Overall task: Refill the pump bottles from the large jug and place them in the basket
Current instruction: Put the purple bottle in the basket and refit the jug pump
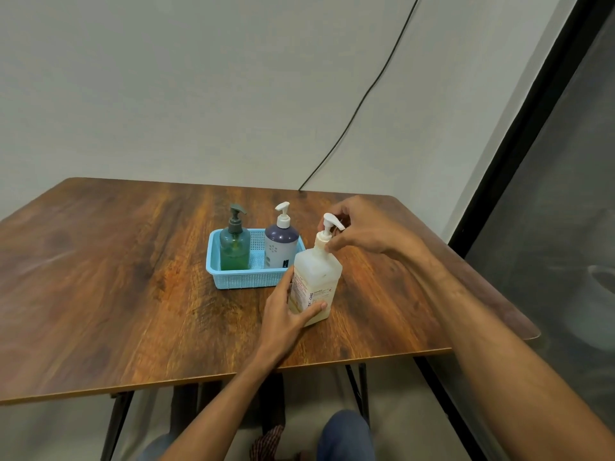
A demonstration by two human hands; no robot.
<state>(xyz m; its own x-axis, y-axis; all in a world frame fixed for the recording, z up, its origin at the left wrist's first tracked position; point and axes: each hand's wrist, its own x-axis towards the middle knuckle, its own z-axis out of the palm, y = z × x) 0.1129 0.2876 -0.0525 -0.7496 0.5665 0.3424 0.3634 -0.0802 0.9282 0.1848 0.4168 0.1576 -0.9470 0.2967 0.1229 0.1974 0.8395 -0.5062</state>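
Your wooden counter (116, 294) carries the blue basket (246, 281). The white bottle (321, 271) stands upright just outside the basket's near right corner. Inside the basket stand the green bottle (234, 249) and the purple bottle (281, 247). Your left grip (286, 311) clasps the white bottle's body, and your right grip (362, 227) pinches its pump (327, 224).
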